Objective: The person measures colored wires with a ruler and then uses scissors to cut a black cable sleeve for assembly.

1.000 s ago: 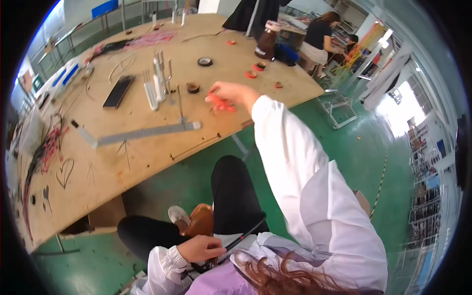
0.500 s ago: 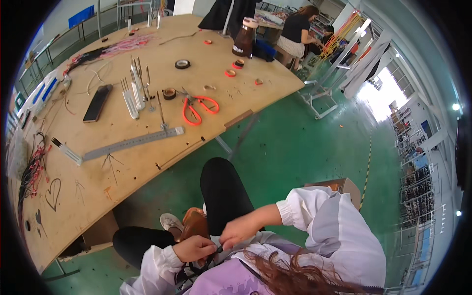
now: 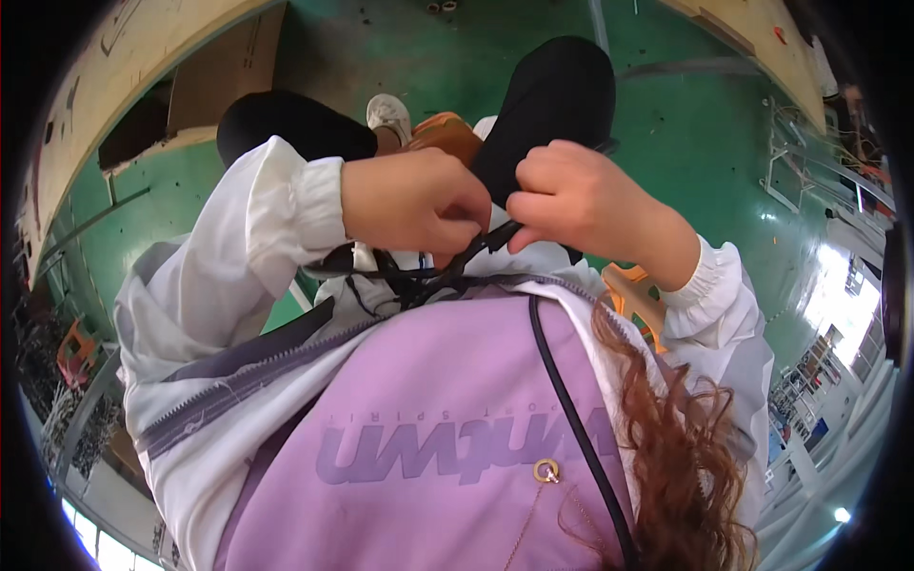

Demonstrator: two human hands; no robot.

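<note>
Just above my lap, a black cable bundle runs between my two hands, with thin dark strands trailing off toward the left. My left hand is closed, its thumb and fingers pinching the bundle from the left side. Close by on the right, my right hand has its fingers curled in and grips the end of the same bundle. The fingertips hide exactly where each hand grips. Part of the bundle lies against my white jacket and purple shirt.
The wooden table's edge curves along the far left, with another part of it at the far right. A cardboard box stands under the table. Orange stool parts show beside my lap. Green floor lies beyond my knees.
The view has tipped down from the tabletop to my lap and shirt. Both hands remain on the black bundle and now appear larger and nearer the middle of the picture.
</note>
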